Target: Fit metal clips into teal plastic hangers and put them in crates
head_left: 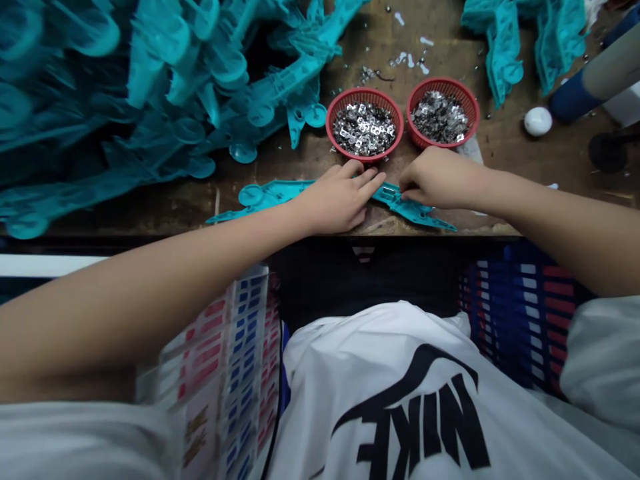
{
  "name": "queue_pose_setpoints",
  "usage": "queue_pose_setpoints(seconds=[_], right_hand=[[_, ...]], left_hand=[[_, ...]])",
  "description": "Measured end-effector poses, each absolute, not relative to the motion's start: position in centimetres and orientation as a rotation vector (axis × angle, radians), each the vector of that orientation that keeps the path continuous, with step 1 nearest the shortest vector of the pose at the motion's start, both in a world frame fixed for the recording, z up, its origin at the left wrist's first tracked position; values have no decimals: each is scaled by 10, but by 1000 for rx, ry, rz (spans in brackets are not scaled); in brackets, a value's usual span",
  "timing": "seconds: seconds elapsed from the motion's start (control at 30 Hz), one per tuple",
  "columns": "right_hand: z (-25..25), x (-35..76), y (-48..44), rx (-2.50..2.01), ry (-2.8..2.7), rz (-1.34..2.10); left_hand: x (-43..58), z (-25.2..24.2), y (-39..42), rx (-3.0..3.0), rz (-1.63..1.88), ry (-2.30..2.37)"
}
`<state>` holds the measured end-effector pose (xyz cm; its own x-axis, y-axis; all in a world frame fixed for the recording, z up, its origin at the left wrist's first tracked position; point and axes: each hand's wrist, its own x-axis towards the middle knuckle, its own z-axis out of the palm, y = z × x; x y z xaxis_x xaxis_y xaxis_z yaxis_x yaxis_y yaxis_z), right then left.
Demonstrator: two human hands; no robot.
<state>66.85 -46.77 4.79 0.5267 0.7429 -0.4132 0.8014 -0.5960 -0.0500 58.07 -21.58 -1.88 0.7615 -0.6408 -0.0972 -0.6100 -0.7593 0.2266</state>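
A long teal plastic part (265,195) lies flat along the front edge of the wooden bench (525,160). My left hand (339,199) rests on its middle, fingers stretched out and pressing it down. My right hand (434,179) is closed in a pinch on the part's right section, fingertips pressed together on something too small to make out. Just behind the hands stand two red mesh baskets, the left basket (334,137) and the right basket (470,110), both full of small shiny metal pieces.
A big heap of the same teal parts (125,93) fills the left of the bench; a smaller heap (520,33) sits at the back right. A white egg-shaped object (538,121) and a blue-grey cylinder (590,83) lie at the right. Loose metal bits (410,59) scatter behind the baskets.
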Motion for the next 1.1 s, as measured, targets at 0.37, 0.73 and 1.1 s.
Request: queue_pose_setpoints(seconds=[0.37, 0.73, 1.1], right_hand=[[57, 644, -448, 2584, 1207, -579], [75, 678, -486, 3104, 1224, -413], [70, 663, -473, 3222, 1349, -555]], left_hand=[[581, -30, -217, 2778, -222, -965], [583, -58, -211, 2656, -5, -954], [587, -68, -209, 2581, 36, -954]])
